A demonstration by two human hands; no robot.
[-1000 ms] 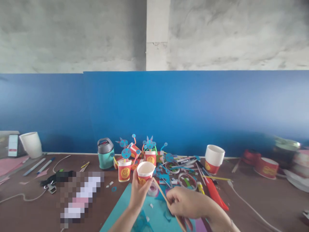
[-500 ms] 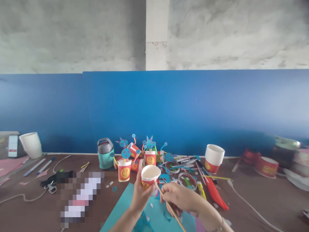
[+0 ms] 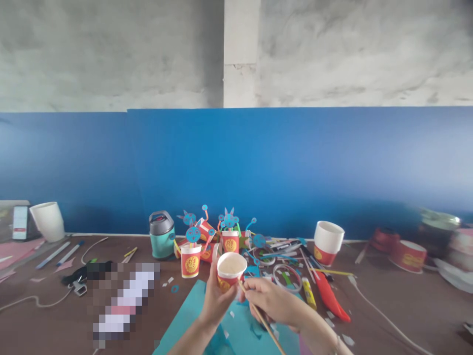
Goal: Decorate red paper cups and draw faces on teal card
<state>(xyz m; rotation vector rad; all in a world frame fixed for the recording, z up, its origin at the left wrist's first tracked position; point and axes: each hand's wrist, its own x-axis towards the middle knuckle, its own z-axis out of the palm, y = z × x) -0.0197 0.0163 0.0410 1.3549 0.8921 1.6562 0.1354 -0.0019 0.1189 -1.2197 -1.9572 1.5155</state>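
A red and white paper cup (image 3: 229, 264) is tilted with its mouth toward me, wrapped by the fingers of my left hand (image 3: 219, 296). My right hand (image 3: 269, 301) is closed around a thin wooden stick (image 3: 267, 326), whose upper tip meets the cup's right side wall. Whether the tip pierces the wall or only touches it, I cannot tell. Below both hands lies a teal paper sheet (image 3: 192, 310) with small scraps on it. Just behind stand red paper cups with blue paper faces and bent arms, such as the decorated cup (image 3: 190, 261) at left.
A teal lidded container (image 3: 161, 241) stands back left. To the right are stacked white cups (image 3: 328, 241), a red-handled tool (image 3: 330, 298), a yellow glue stick (image 3: 308, 292) and tape rolls (image 3: 287, 277). A white cable (image 3: 384, 315) crosses the table's right side.
The cup's rim, squeezed into an oval before, is now rounder. My right hand and the stick have shifted slightly at the cup's side.
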